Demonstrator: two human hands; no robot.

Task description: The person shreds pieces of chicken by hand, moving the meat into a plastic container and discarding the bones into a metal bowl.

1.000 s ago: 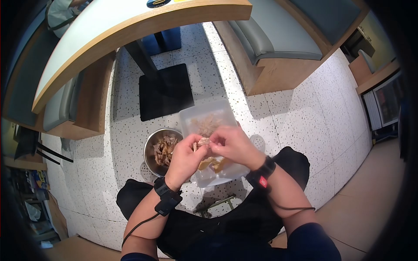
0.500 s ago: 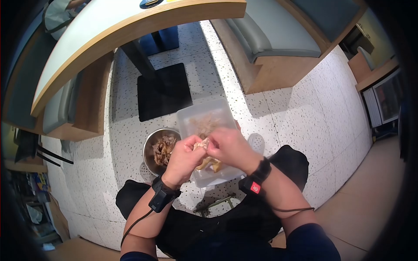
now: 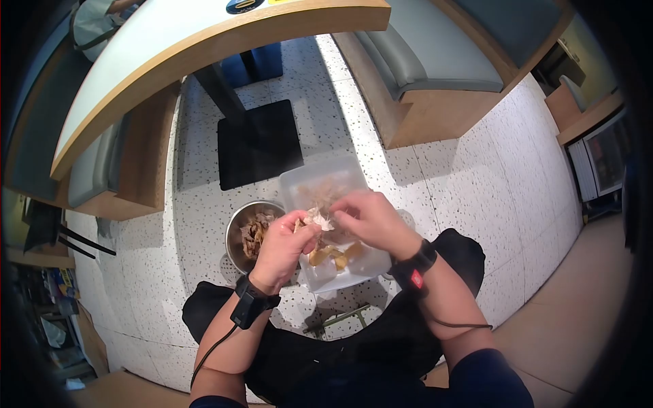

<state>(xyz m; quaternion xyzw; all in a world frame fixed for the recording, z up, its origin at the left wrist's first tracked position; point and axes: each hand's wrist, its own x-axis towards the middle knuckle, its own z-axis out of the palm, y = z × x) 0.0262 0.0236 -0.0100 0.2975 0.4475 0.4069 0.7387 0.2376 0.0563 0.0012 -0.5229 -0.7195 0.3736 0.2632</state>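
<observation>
Over a translucent plastic tub (image 3: pixel 355 272), my left hand (image 3: pixel 284 246) grips a pale piece of meat (image 3: pixel 318 219) between thumb and fingers. My right hand (image 3: pixel 371 219) is just to the right of that piece, fingers bent with thumb and fingertips near each other; whether a shred is between them is too small to tell. Yellowish pieces (image 3: pixel 338 257) lie in the near part of the tub, and pale shreds (image 3: pixel 323 190) lie in its far part. Left of the tub, a round metal bowl (image 3: pixel 233 234) holds brownish pieces of meat or bone (image 3: pixel 255 233).
Tub and bowl are low above the speckled floor (image 3: pixel 435 197). Ahead stands a table with a wooden edge (image 3: pixel 224 30) and a black base plate (image 3: pixel 258 146). Padded benches (image 3: pixel 442 61) flank it. A person (image 3: pixel 92 24) is at the upper left.
My right hand has moved right, away from my left hand, and the pale piece between them shows more. More of the yellowish pieces is visible. The view has shifted slightly.
</observation>
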